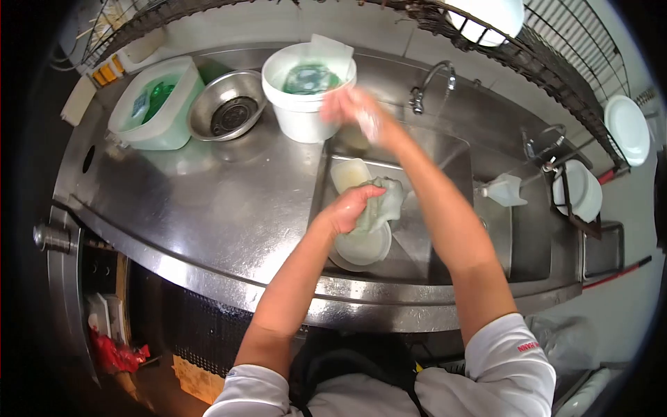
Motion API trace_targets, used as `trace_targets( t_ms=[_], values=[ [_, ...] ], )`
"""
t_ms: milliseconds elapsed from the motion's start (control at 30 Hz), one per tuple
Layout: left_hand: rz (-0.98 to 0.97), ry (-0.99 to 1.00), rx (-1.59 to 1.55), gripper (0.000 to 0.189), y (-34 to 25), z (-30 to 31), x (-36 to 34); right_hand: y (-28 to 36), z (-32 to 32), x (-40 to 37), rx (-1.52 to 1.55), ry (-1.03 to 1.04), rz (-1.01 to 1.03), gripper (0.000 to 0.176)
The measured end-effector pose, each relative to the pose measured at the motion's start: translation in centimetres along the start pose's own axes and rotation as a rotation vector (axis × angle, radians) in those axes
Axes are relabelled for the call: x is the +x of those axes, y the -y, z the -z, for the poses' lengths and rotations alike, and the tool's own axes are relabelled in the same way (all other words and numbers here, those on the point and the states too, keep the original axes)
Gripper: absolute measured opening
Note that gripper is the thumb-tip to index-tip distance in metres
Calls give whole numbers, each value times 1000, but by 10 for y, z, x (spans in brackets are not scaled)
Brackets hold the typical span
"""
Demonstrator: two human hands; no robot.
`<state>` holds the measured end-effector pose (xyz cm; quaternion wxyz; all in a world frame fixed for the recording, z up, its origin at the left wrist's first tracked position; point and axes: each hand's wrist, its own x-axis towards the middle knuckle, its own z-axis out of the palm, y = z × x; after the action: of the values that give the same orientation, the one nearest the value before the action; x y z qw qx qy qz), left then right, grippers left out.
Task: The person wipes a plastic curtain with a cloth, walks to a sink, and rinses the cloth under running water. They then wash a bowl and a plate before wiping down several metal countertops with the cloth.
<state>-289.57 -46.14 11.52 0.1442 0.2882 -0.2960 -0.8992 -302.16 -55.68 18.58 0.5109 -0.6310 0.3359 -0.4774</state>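
Observation:
My left hand [351,209] is closed on a wet, pale green cloth [381,206] over the sink [417,240]. Below the cloth, a round whitish bowl [368,247] lies in the basin. A pale rectangular container [349,174] sits just behind my left hand. My right hand [356,113], smeared by motion, is raised beside the rim of a white bucket [303,117]; something white, perhaps foam, shows near its wrist. Whether its fingers hold anything cannot be made out. Inside the bucket is green, sudsy-looking material, with a white flap standing at the back rim.
Left of the bucket stand a metal bowl [227,105] and a translucent tub [182,104] with green contents. A faucet [432,83] rises behind the sink. A plastic bottle [503,190] lies at the right. Overhead hangs a wire rack [528,66] holding white dishes.

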Motion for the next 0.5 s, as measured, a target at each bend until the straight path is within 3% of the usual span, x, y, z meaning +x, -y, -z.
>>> trace_targets(
  t_ms=[67, 133, 200, 300, 400, 500],
  values=[
    [5, 11, 173, 37, -8, 6, 0, -62, 13, -58, 265, 216, -305, 70],
    [-242, -88, 511, 33, -1, 25, 16, -92, 14, -116, 233, 107, -390, 76],
    [-120, -157, 564, 34, -16, 14, -6, -83, 11, -163, -65, -5, -500, 70],
    [-91, -132, 409, 40, -8, 30, -7, -66, 3, -208, -156, 94, -506, 63],
    [-231, -6, 28, 38, 16, 32, -11, -67, 10, -249, -38, -262, -572, 55],
    [-294, -158, -336, 40, 55, -9, -3, -96, 14, -275, 133, -555, -257, 45]
  ],
)
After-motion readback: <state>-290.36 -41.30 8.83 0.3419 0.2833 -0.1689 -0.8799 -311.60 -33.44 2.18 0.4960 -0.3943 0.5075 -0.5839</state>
